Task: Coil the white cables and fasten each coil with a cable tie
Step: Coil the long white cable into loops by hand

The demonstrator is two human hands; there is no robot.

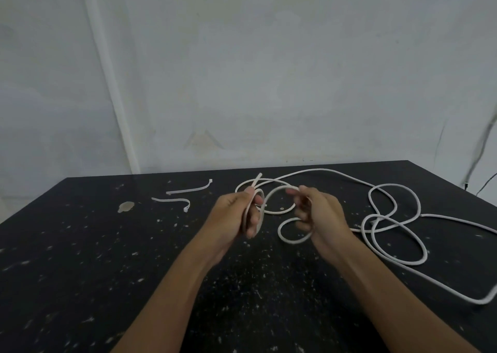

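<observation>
A long white cable lies in loose loops across the right half of the black table. My left hand grips a small coil of that cable, its loops standing upright between thumb and fingers, one free end sticking up past the hand. My right hand pinches the cable just right of the coil, where a loop arcs between the two hands. Two white cable ties lie on the table to the left, apart from the hands.
A pale chipped spot marks the table at the left. The table's far edge meets a grey wall. A dark wire hangs at the far right. The cable runs off toward the right edge.
</observation>
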